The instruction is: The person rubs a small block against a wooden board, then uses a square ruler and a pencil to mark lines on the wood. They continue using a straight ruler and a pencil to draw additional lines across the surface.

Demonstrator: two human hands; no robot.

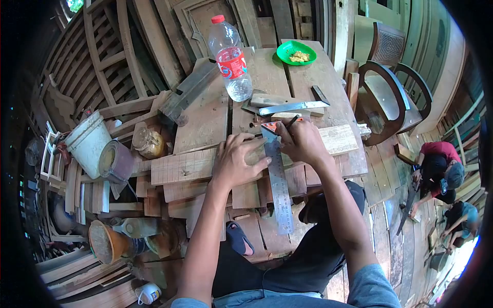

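A long wooden plank [179, 167] lies across a low wooden work table [205, 118]. My left hand [237, 161] presses flat on the plank and on the edge of a metal try square [280, 190] whose blade runs toward me across the plank. My right hand [300, 141] holds a dark pencil [291, 122] at the top of the square, its tip against the plank near the square's orange corner. A second steel square [292, 106] lies on the table just beyond my right hand.
A plastic water bottle [231, 56] stands on the table, with a green bowl of food [296, 52] behind it. White bucket [90, 141], tins and a jar [149, 142] sit at left. A wooden chair [387, 92] stands at right. Two people [441, 167] work on the floor at far right.
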